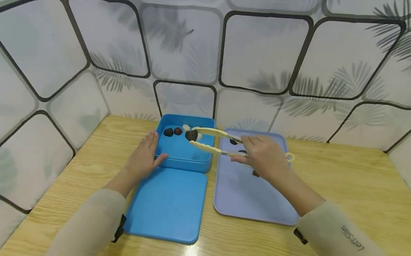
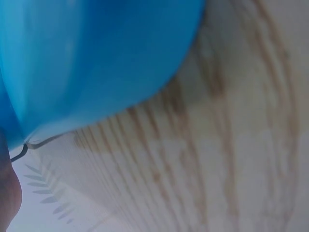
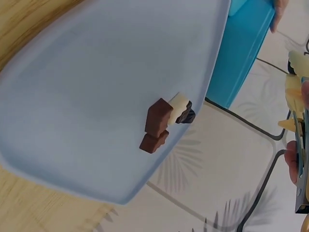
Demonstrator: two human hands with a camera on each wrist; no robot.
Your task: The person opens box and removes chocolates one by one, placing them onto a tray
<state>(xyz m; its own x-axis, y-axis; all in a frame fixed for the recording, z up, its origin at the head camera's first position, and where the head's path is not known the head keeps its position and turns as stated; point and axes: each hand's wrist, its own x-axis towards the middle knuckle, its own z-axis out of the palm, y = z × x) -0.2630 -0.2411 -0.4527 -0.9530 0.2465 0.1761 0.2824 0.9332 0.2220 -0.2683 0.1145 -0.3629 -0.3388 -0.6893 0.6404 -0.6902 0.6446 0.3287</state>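
My right hand (image 1: 247,149) grips cream tongs (image 1: 211,141), which reach left over an open blue box (image 1: 184,157). The tong tips pinch a dark round piece (image 1: 191,135) just above the box's far right part. Inside the box lie two dark pieces (image 1: 168,132) and a pale one (image 1: 186,127). My left hand (image 1: 149,151) rests flat against the box's left wall, with the thumb on the front wall. In the right wrist view, brown pieces (image 3: 156,124) and a white one (image 3: 177,102) lie together on the lavender tray (image 3: 87,87).
The blue lid (image 1: 168,205) lies flat in front of the box. The lavender tray (image 1: 250,199) lies right of it and carries a few dark pieces (image 1: 233,142). All of this stands on a wooden table (image 1: 341,191), with patterned walls close behind and on both sides.
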